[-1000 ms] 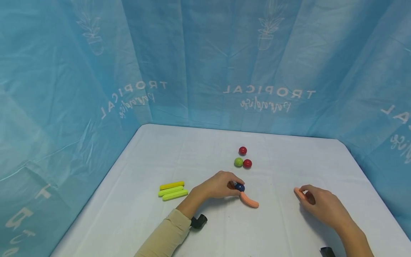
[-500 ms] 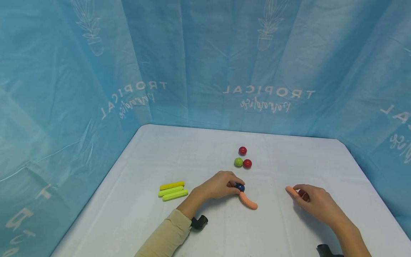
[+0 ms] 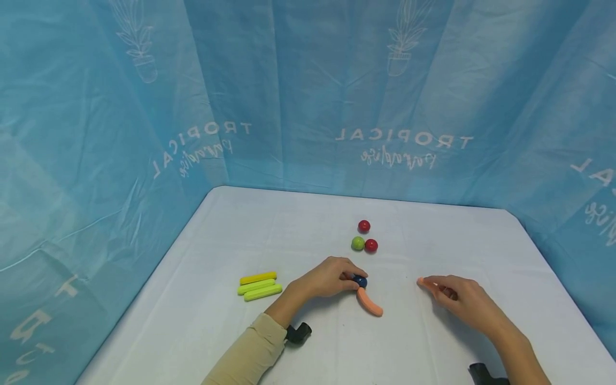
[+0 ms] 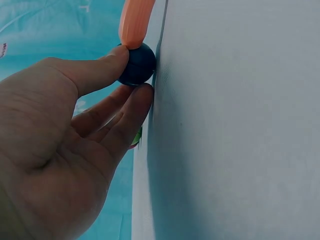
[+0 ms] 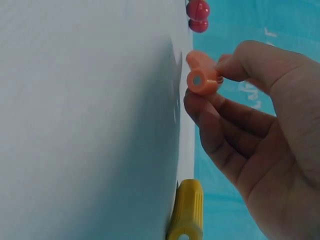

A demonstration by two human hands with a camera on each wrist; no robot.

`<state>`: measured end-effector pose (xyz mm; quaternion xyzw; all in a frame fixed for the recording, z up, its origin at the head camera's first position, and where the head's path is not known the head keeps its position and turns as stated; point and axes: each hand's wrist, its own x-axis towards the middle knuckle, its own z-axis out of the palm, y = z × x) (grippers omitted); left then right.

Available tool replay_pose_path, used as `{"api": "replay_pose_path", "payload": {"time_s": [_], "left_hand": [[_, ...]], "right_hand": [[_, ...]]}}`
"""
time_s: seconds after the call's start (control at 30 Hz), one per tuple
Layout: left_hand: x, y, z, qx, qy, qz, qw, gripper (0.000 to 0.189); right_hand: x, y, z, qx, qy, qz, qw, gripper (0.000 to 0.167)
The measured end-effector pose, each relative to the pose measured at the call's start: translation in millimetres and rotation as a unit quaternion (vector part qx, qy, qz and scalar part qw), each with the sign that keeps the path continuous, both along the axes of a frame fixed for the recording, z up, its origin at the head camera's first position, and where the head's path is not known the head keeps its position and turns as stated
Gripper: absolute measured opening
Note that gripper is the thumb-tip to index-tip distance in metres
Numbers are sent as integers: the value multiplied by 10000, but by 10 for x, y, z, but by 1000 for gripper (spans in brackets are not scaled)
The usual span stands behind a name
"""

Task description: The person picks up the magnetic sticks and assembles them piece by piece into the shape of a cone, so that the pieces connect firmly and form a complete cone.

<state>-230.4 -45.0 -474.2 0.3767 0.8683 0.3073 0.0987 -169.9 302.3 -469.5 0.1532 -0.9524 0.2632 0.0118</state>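
My left hand [image 3: 332,277] pinches a dark blue ball [image 3: 360,281] between thumb and fingertips, low over the white table. A curved orange stick [image 3: 369,303] meets the ball and points toward the near right; in the left wrist view its end [image 4: 134,30] sits right against the ball [image 4: 141,65]. My right hand [image 3: 464,299] pinches a second curved orange stick [image 3: 422,282] to the right of the ball, apart from it. In the right wrist view this stick [image 5: 204,80] shows a round metallic dot in its end. Fingers hide part of it.
Two red balls [image 3: 364,226] and a green ball [image 3: 357,243] sit farther back on the table [image 3: 289,224]. One yellow [image 3: 258,278] and two yellow-green sticks [image 3: 262,292] lie at the left. A yellow stick [image 5: 187,210] shows low in the right wrist view. Blue curtains surround the table.
My right hand has moved left with its curved orange stick, toward the blue ball. The free end of the other orange stick has swung slightly nearer and left. My left hand has stayed in place.
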Motion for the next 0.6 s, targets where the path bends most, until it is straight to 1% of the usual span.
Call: {"api": "replay_pose_path", "payload": {"time_s": [0.1,0.17,0.3,0.5,0.6], "left_hand": [[7,-5,4,21,-59,26,10000,32],[9,-6,5,41,-89,35,9999,32],[9,-6,6,74,-115,17,9999,32],[-2,-11,10,43,-181,34,9998,31],[-8,-13,8,7,-187,30,9998,31]], "right_hand": [[3,7,-29,-177,202,235,9994,27],[5,4,-37,-199,235,304,9991,25],[0,-29,-42,-104,168,331,9993,23],[-14,-72,-40,5,58,310,9995,25],[-18,-76,-45,-58,-9,291,9996,26]]}}
